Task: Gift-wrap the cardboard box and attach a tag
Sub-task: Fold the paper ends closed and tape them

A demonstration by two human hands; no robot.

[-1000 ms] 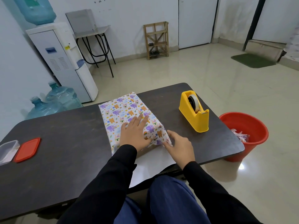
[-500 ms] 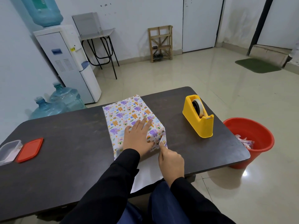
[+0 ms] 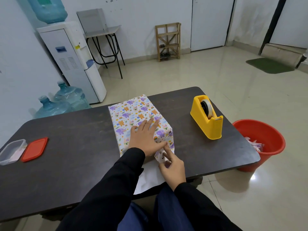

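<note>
Box end-flap being folded in

Box [image 3: 140, 117] sits mid-desk [image 3: 75, 147], wrapped in white paper printed with purple elephants and orange bears, plain white paper [image 3: 150, 179] trailing off its near end. Left hand [image 3: 145, 139] lies flat on top, fingers spread. Right hand [image 3: 173, 167] fingers pinch the near-right paper corner, which half a second ago stood less gathered. Yellow tape dispenser [image 3: 207, 119] stands to the right.

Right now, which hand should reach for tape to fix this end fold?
Right hand, probably: the tape dispenser sits on its side. The left hand lies flat on the wrapped box, pinning it.
</note>
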